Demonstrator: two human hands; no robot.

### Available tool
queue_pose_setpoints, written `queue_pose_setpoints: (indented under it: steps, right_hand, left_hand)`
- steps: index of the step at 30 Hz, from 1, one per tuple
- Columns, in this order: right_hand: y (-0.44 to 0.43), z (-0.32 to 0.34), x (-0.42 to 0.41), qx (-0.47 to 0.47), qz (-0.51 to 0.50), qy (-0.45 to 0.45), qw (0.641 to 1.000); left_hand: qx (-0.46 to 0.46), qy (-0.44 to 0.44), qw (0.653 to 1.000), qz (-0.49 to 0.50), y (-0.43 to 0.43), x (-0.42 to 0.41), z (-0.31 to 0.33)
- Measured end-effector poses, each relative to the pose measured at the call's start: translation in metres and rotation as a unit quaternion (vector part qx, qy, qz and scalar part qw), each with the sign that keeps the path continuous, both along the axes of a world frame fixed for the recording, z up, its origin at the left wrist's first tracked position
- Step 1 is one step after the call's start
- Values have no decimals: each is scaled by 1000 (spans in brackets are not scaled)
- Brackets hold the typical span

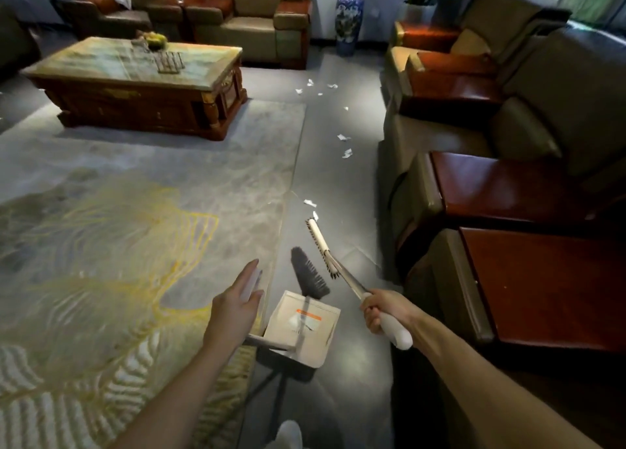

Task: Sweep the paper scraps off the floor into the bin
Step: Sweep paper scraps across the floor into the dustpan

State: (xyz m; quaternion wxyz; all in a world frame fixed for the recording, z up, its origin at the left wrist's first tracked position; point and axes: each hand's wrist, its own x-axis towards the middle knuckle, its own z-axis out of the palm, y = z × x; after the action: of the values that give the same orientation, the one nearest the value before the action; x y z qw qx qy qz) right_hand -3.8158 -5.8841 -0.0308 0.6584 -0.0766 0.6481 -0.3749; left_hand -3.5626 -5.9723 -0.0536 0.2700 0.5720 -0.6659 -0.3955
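The bare grey floor (338, 177) between the rug and the seats is the lane being worked. The sweep seems to be at its start, since scraps lie all along it and none can be made out in the pan. The white box dustpan (305, 323) stands on the floor near the person's feet with its mouth facing up the lane; no other bin is in view. The broom (320, 240) points ahead with its head turned edge-on, seemingly just clear of the floor. The right hand (379, 309) is wrapped firmly round its white grip. The left hand (233, 304) holds the top of the dustpan's handle between thumb and fingers. The nearest paper scraps (310, 203) lie just beyond the broom head, more (343, 137) lie farther up, and a cluster (310, 83) sits well off by the far sofa. The next move probably calls for setting the bristles down behind the nearest scraps and drawing them back to the pan, then walking both tools forward. The patterned rug (135, 211) borders the lane on the left, and its edge could snag light paper. The armchairs (528, 133) hem in the right side, so strokes must stay narrow. The wooden table (101, 59) and the blue vase (349, 15) stand well clear.
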Motion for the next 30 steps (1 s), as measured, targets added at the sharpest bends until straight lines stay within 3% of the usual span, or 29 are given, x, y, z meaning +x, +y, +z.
queue_pose_setpoints:
  steps: [6, 14, 20, 25, 30]
  right_hand:
    - [-139, -7, -76, 8, 2, 29, 1000]
    - [-339, -48, -200, 26, 80, 57, 995]
    - [-481, -66, -274, 41, 94, 54, 993]
    - [-560, -88, -300, 84, 134, 82, 984]
    - [-593, -115, -317, 200, 188, 48, 960]
  left_hand:
    - [22, 3, 1000, 19, -143, -81, 8]
    - [33, -45, 998, 24, -324, -206, -37]
    - [-2, -94, 995, 24, -429, -274, -53]
    - [-2, -83, 996, 30, -495, -309, -67]
    - [-2, -98, 995, 33, -556, -330, -71]
